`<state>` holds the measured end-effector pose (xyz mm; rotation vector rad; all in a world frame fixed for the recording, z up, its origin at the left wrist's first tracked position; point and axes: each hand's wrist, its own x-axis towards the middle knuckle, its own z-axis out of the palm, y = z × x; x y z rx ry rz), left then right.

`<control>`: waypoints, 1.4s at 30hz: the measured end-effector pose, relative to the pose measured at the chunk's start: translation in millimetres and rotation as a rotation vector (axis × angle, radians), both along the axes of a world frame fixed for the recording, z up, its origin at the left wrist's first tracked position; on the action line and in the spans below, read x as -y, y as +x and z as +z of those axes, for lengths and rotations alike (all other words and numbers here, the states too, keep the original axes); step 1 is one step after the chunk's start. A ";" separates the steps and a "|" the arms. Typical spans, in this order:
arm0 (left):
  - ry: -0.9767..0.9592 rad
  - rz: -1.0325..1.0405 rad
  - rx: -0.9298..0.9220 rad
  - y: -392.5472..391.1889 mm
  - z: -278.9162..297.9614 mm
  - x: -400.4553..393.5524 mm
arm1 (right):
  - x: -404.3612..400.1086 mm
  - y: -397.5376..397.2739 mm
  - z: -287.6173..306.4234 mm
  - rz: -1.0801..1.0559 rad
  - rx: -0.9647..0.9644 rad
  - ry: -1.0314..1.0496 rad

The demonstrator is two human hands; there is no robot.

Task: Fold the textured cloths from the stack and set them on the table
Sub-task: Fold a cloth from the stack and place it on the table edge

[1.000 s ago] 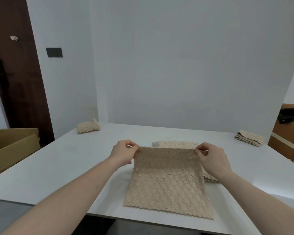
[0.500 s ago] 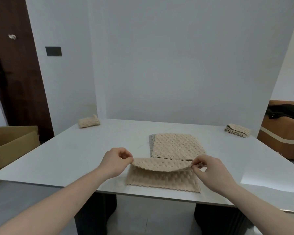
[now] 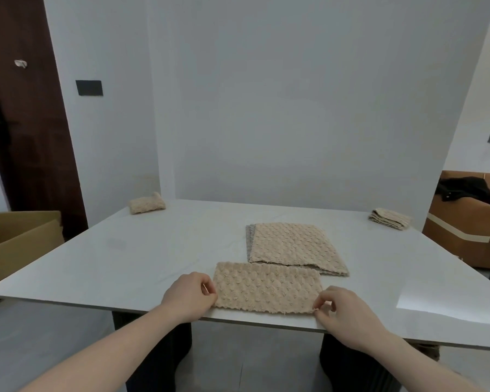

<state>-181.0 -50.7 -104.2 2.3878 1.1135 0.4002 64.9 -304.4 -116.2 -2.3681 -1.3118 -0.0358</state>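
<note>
Right now my left hand [image 3: 188,296] has its fingers curled in at the left edge of the folded cloth [image 3: 267,288], thumb and forefinger pinching that edge near its front corner, while my right hand [image 3: 343,312] pinches the front right corner between thumb and fingertips, the other fingers tucked loosely under. Both hands sit at the near edge of the table [image 3: 142,256], my forearms reaching in from below. The folded cloth lies flat between them as a wide beige rectangle with a bumpy, scale-like texture, its front edge close to the table's near rim. Just behind it, nearly touching its far right corner, lies the stack [image 3: 293,247] of unfolded cloths, a beige one on top with a grey layer peeking out along the left side. Well apart, at the far left corner of the table, sits a small folded beige bundle [image 3: 147,205], and at the far right corner a folded pile [image 3: 389,218] of several layers. Beyond the table on the left stands a cardboard box [image 3: 20,239] in front of a dark wooden door [image 3: 26,123]; on the right, a dark garment [image 3: 464,189] is draped over a brown sofa [image 3: 461,236].
</note>
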 end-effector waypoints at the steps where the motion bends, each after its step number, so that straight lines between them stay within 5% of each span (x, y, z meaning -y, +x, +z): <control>1: 0.026 -0.002 -0.017 0.7 2.1 1.6 | -0.3 0.3 0.0 -0.013 -0.012 0.014; 7: 0.170 -0.172 0.133 43.8 19.4 37.5 | -22.3 7.7 7.0 -0.134 -0.106 0.200; 13: 0.278 -0.463 -0.123 100.9 1.2 69.1 | -51.6 28.6 -8.7 -0.289 -0.168 0.090; 23: 0.300 -0.419 -0.239 116.3 -38.9 59.5 | -60.5 36.6 -26.3 -0.365 -0.158 0.115; 34: 0.160 -0.476 -0.008 107.8 -23.7 49.4 | -50.7 32.1 -15.8 -0.357 -0.324 0.234; 38: 0.132 -0.261 0.276 94.5 -12.4 8.5 | -48.6 36.3 -18.1 -0.360 -0.434 0.363; 42: 0.125 -0.031 0.202 69.4 -26.5 -29.9 | -46.6 40.5 -18.2 -0.383 -0.513 0.471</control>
